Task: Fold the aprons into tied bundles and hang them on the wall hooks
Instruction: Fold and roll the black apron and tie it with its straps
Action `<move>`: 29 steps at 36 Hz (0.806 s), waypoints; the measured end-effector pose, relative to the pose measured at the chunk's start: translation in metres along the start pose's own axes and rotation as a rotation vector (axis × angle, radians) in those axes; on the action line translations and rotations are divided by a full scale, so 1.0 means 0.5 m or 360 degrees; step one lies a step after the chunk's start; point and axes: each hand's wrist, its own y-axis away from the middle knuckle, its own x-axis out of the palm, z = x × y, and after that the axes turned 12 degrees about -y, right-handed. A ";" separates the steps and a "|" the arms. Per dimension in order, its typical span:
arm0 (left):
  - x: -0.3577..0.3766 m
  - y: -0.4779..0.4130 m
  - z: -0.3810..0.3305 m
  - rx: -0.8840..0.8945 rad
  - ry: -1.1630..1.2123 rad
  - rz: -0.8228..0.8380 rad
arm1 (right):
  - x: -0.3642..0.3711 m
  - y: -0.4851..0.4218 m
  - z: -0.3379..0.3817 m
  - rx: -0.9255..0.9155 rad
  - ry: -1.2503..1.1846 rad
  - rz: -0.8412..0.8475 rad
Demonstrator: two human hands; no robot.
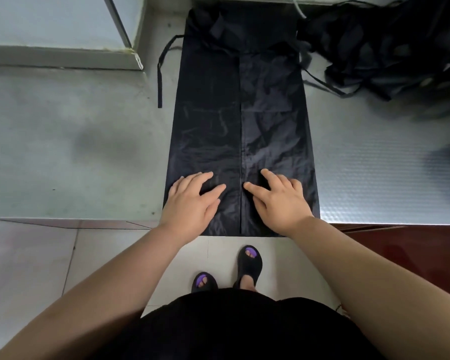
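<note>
Black apron (242, 113) lies flat on the steel counter (89, 152), its hem at the near edge. My left hand (190, 201) and right hand (281, 203) press it, fingers spread. I judge it light, limp and slippery, best pinched at the hem corners.

No text, label, brand, number or sign is showing legibly anywhere. The dark apron (244, 120) at 12 o'clock and the counter (76, 152) under it are showing only plain, unmarked surfaces.
</note>
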 end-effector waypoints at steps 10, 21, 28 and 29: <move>-0.014 0.053 -0.010 0.0321 -0.0181 0.0428 | 0.028 0.062 0.023 -0.0006 0.0078 0.0146; -0.037 0.047 -0.038 0.0197 -0.0033 0.0187 | 0.018 0.084 0.018 -0.0038 0.0091 0.0153; -0.094 -0.029 -0.009 -0.0091 0.0219 0.0633 | -0.042 0.035 0.018 0.0187 -0.0283 0.0284; -0.094 -0.038 -0.004 -0.0108 0.0202 0.0685 | -0.050 0.028 0.018 0.0217 -0.0268 0.0320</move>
